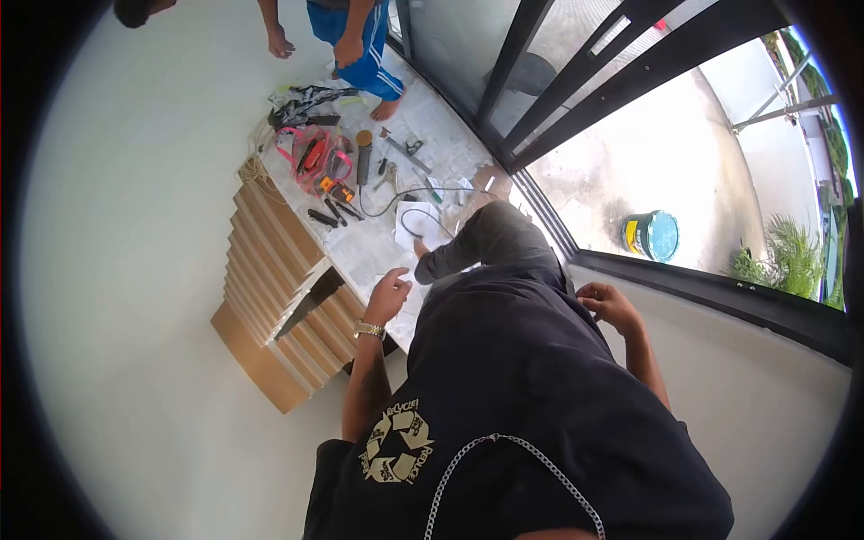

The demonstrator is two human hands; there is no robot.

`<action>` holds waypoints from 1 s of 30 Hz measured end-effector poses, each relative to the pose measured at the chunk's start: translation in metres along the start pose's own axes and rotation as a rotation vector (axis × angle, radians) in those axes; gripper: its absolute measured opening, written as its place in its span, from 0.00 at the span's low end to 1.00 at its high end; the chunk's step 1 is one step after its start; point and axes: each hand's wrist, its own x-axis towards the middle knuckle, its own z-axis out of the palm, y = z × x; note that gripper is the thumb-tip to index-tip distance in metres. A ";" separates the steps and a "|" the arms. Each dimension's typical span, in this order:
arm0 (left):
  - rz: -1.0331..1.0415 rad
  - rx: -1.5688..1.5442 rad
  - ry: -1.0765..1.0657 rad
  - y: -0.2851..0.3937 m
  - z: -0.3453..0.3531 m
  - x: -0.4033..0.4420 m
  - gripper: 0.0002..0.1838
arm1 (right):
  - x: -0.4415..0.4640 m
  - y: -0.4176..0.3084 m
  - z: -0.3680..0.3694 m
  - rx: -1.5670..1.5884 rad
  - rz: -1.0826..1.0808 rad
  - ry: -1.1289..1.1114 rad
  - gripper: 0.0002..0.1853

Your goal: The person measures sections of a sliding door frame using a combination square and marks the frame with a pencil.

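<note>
My left hand (pixel 388 297), with a metal watch on its wrist, hangs at my side beside the paper-strewn floor. Its fingers are loosely curled with a gap to the thumb, and I see nothing in them. On the other side, my right hand (pixel 611 308) hovers near my hip, by the window frame, with bent fingers apart and nothing visible in it. Ahead of my feet lie a grinder-like power tool (pixel 364 162) with a round brown disc, a clear bag (pixel 315 157) with pink trim, an orange-and-black tool (pixel 337 189) and several black tools (pixel 335 212).
Brown stepped boards (pixel 279 270), like a staircase, drop off left of the floor edge. A dark cable (pixel 382 212) loops across the floor. Another person's bare foot (pixel 387 109) is beyond the tools. Outside the dark-framed sliding door (pixel 558 220) stands a bucket (pixel 650 236).
</note>
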 end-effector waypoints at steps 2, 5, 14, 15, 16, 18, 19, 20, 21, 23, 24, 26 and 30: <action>0.118 0.032 -0.070 0.029 0.001 0.001 0.20 | -0.009 -0.025 -0.001 -0.115 -0.033 0.037 0.15; 0.188 0.039 -0.244 0.063 0.005 -0.012 0.19 | -0.004 -0.041 -0.008 -0.092 -0.036 -0.076 0.15; 0.112 0.053 -0.068 0.111 0.007 -0.021 0.14 | 0.006 -0.126 -0.027 -0.476 -0.336 -0.059 0.15; 0.116 0.050 -0.064 0.121 0.007 -0.020 0.14 | 0.014 -0.128 -0.035 -0.480 -0.340 -0.059 0.15; 0.108 -0.012 -0.093 0.132 0.003 -0.017 0.13 | 0.023 -0.131 -0.044 -0.573 -0.366 0.051 0.15; 0.235 0.141 -0.133 0.142 -0.003 -0.007 0.10 | 0.055 -0.111 -0.072 -0.603 -0.459 0.190 0.15; 0.240 0.138 -0.127 0.163 -0.004 -0.007 0.10 | 0.055 -0.114 -0.081 -0.608 -0.464 0.192 0.15; 0.210 0.159 -0.076 0.186 -0.004 -0.012 0.10 | 0.054 -0.119 -0.089 -0.586 -0.469 0.128 0.15; 0.178 0.180 -0.031 0.210 -0.003 -0.018 0.10 | 0.051 -0.123 -0.096 -0.560 -0.466 0.064 0.15; 0.250 0.136 -0.003 0.255 -0.002 -0.033 0.09 | 0.029 -0.144 -0.111 -0.615 -0.412 0.040 0.15; 0.205 0.154 -0.065 0.284 -0.004 -0.049 0.09 | 0.022 -0.149 -0.120 -0.680 -0.432 -0.044 0.16; 0.250 0.234 -0.081 0.304 0.004 -0.062 0.09 | 0.000 -0.166 -0.135 -0.779 -0.404 -0.132 0.13; 0.366 0.330 -0.036 0.311 0.013 -0.068 0.09 | -0.058 -0.217 -0.144 -0.385 -0.833 -0.556 0.18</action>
